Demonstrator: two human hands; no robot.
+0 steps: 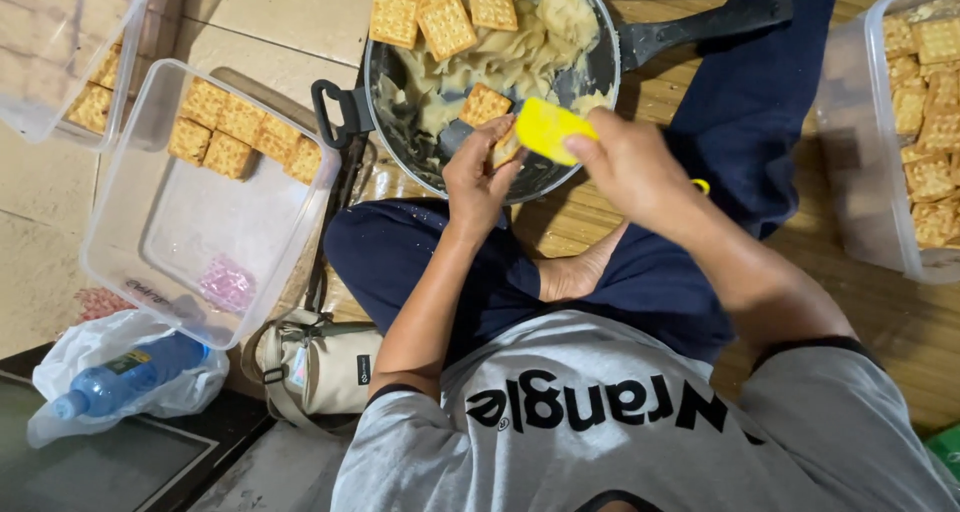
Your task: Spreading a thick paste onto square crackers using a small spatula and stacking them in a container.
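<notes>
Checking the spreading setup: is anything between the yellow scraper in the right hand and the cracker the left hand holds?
Nothing visible: the yellow scraper in the right hand meets the cracker held by the left hand.

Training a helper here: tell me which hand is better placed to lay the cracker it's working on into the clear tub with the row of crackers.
Left. The left hand already holds the cracker and is nearer the clear tub. The right hand is busy with the yellow scraper.
</notes>
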